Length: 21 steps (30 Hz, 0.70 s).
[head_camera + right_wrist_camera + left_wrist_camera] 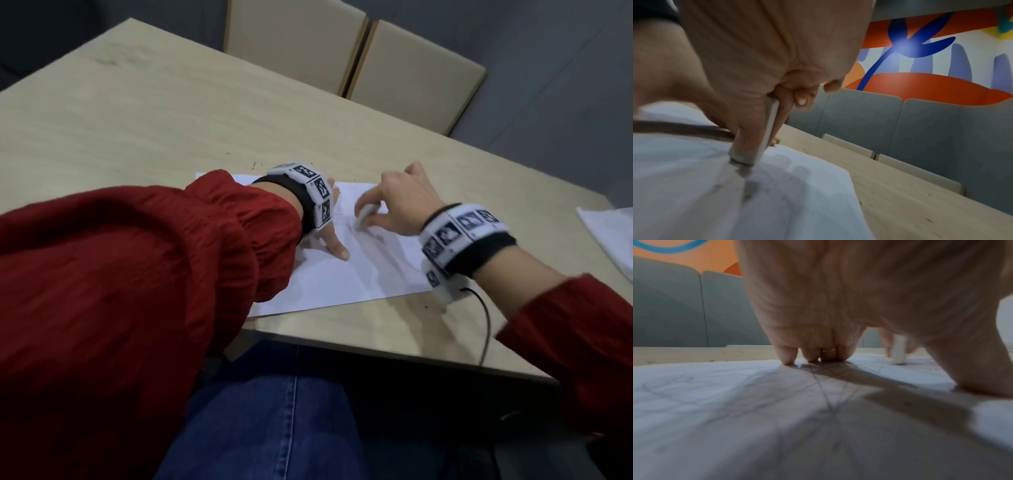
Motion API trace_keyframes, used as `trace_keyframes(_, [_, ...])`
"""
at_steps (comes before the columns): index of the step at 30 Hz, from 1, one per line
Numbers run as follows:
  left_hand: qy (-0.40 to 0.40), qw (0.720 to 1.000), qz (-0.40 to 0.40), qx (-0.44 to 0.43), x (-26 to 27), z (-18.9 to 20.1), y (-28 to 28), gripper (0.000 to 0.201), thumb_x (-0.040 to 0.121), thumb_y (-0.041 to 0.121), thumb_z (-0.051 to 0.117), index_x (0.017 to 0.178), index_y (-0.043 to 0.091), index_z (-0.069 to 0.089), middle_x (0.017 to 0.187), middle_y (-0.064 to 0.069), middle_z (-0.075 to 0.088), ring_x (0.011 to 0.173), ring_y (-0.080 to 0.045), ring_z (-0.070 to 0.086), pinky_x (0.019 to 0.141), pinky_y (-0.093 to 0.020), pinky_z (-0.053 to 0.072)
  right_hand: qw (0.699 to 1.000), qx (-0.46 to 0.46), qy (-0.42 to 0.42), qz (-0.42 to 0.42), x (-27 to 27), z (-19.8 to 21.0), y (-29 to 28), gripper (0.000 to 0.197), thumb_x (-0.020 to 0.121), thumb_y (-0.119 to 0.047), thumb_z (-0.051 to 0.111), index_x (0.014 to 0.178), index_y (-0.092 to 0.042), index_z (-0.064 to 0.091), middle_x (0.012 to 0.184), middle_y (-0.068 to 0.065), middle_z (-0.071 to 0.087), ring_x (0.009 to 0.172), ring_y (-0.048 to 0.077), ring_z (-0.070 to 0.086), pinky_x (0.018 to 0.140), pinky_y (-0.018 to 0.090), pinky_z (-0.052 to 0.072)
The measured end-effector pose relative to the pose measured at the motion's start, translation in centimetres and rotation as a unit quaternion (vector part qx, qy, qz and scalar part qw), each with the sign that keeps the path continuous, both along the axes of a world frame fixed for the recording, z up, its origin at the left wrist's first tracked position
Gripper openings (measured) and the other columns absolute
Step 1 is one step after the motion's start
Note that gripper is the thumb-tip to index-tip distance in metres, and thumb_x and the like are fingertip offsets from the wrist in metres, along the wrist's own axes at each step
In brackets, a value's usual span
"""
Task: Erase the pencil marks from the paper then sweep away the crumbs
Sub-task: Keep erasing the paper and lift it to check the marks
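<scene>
The paper (342, 274) lies flat at the table's (171, 120) near edge; the left hand (330, 226) presses it down with straight fingertips (788, 361) and thumb, gripping nothing; the right hand (404, 202) pinches a white eraser (364, 216), its tip touching the sheet amid faint pencil marks (826, 395); dark crumbs (255, 164) dot the table just past the paper's far edge.

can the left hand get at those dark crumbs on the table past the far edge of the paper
Probably yes. The left hand only presses its fingertips on the paper, holding nothing, and the crumbs lie on bare table just beyond it, nothing between.
</scene>
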State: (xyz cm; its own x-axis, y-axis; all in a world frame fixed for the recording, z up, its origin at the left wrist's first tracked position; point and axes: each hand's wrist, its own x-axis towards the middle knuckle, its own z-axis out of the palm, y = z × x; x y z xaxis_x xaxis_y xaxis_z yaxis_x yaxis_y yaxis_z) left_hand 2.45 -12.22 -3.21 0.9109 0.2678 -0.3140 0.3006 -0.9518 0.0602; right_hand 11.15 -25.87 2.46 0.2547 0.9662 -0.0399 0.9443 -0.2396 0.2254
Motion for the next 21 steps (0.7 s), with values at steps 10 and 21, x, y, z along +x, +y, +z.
trace_keyframes(10, [0.02, 0.999, 0.023, -0.011, -0.2, 0.2, 0.1, 0.156, 0.034, 0.096, 0.055, 0.154, 0.01, 0.003, 0.163, -0.009, -0.001, 0.147, -0.033, 0.013, 0.115, -0.053, 0.025, 0.998, -0.043, 0.021, -0.031, 0.4, 0.2, -4.8, 0.01, 0.083, -0.033, 0.068, 0.091, -0.037, 0.071, 0.056, -0.018, 0.039, 0.063, 0.006, 0.039, 0.082, 0.033, 0.023])
trace_keyframes(21, [0.027, 0.999, 0.031, -0.03, -0.3, 0.0, 0.0, 0.144, 0.053, 0.085, 0.065, 0.154, 0.01, -0.006, 0.162, -0.007, -0.012, 0.149, -0.03, 0.002, 0.118, -0.052, 0.017, 0.996, -0.061, 0.01, -0.064, 1.0, 0.5, -1.8, 0.009, 0.078, -0.031, 0.068, 0.086, -0.036, 0.07, 0.063, -0.015, 0.053, 0.072, 0.015, 0.051, 0.08, 0.03, 0.02])
